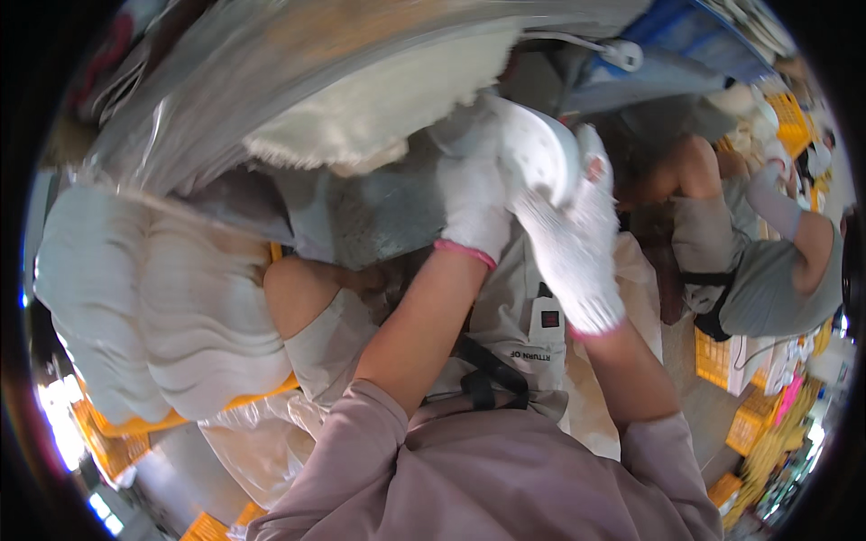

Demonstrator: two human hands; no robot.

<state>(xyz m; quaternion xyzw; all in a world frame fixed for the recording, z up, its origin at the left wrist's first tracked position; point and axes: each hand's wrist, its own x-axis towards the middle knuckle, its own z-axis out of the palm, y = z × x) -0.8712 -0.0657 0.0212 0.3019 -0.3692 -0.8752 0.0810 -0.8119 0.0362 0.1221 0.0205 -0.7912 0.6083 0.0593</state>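
Observation:
A smooth white curved piece, like a shallow bowl or dish [544, 149], is raised in front of me between both gloved hands. My left hand [474, 194], in a white knit glove with a pink cuff, is closed on its left side, the fingers blurred and partly hidden. My right hand [570, 248], gloved the same way, grips the lower right side, with part of the piece between its thumb and fingers. A worn or stained spot shows on one right glove fingertip. The exact kind of the piece cannot be made out.
Stacked white rounded pieces [162, 298] stand on a yellow crate at the left. A rough-edged cream sheet [388, 99] and clear plastic [171, 117] lie ahead. To the right sits a co-worker [767, 252], with yellow crates [753, 419] nearby. A blue bin [686, 45] stands far right.

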